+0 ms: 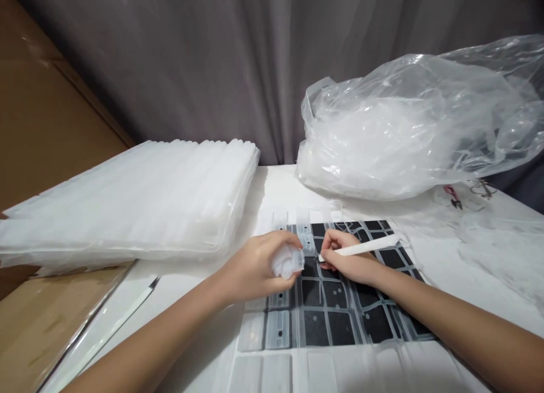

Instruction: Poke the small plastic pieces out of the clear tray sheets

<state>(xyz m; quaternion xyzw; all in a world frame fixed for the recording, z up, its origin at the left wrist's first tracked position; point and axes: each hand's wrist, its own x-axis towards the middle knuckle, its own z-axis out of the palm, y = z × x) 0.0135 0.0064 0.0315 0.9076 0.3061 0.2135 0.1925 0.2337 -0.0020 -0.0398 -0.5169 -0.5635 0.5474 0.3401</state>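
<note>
Left hand [261,263] curled round plastic [289,261]; right hand [346,258] pinching white tool [370,245]

Tool [369,245] wht; sheet [314,294] blk w/ pale grid; curtain [204,64] gry.

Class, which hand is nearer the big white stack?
Left. The left hand is just right of the white stack; the right hand is farther right, over the black sheet.
</note>
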